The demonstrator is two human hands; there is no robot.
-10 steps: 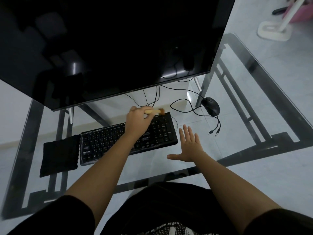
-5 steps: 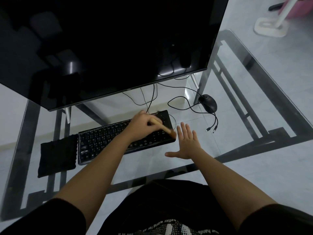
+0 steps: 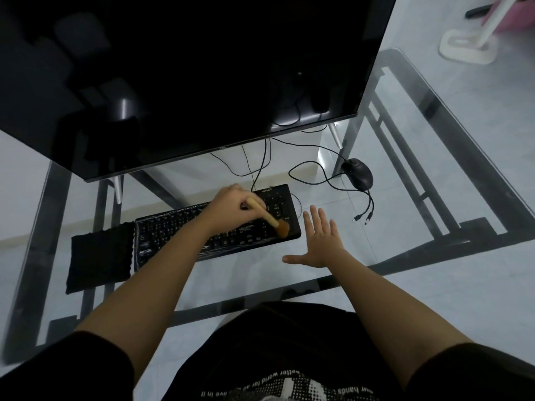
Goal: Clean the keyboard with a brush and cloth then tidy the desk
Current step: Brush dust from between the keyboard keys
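- The left hand (image 3: 231, 208) has its fingers clamped on a small wooden-handled brush with tan bristles (image 3: 267, 217), handle slanting toward four o'clock, bristles on the near right corner of the black rectangular keyboard (image 3: 179, 231).
- The keyboard lies on the glass worktop (image 3: 405, 198), long axis running from eight to two o'clock; most of its uncovered keys lie toward eight o'clock from the bristles.
- The right hand (image 3: 320, 241) rests flat just beside that corner, fingers spread, holding nothing.
- The black folded cloth (image 3: 100, 257) sits against the keyboard's left end, nearer the left hand.
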